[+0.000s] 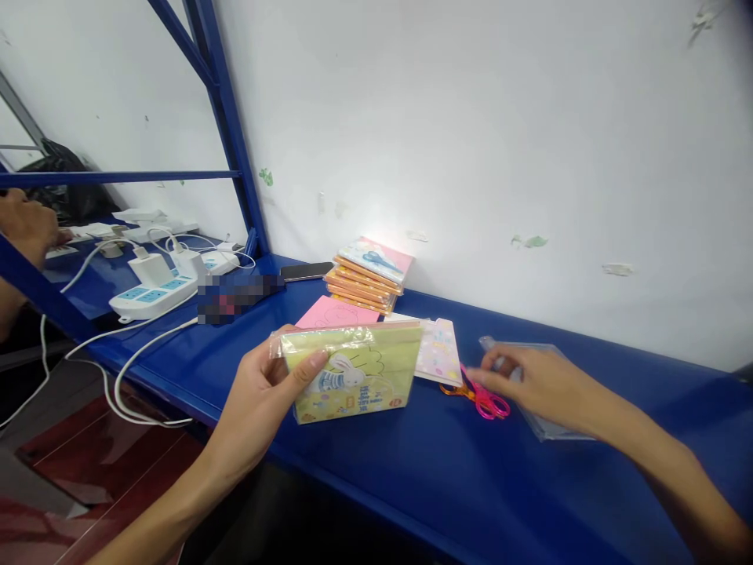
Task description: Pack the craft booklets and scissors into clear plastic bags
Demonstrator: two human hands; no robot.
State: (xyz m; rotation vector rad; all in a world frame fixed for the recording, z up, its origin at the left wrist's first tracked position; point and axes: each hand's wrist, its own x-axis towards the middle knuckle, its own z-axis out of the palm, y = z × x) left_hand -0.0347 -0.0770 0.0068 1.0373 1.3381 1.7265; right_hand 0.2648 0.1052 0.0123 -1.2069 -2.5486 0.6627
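Observation:
A yellow-green paper booklet (385, 369) with a rabbit on its cover stands tilted in my left hand (264, 384). My thumb presses on its front near the left edge, and the other fingers go behind it. Clear wrapping shows along its top left. Over at the right, my right hand (538, 384) is above a clear plastic sleeve (553, 430), its fingers loosely bent with a gap to the thumb. Whether it touches the sleeve is hard to see. Left of that hand lie scissors with pink handles (491, 404) and an orange pair (457, 388), partly overlapping.
Behind the booklet are a pink sheet (338, 311), a pale patterned card (438, 353) and a stack of wrapped booklets (370, 275). A phone (306, 271) lies beside the stack. A power strip (156, 297) with cables and another person's hand (27, 224) are at left, past a blue frame (227, 133).

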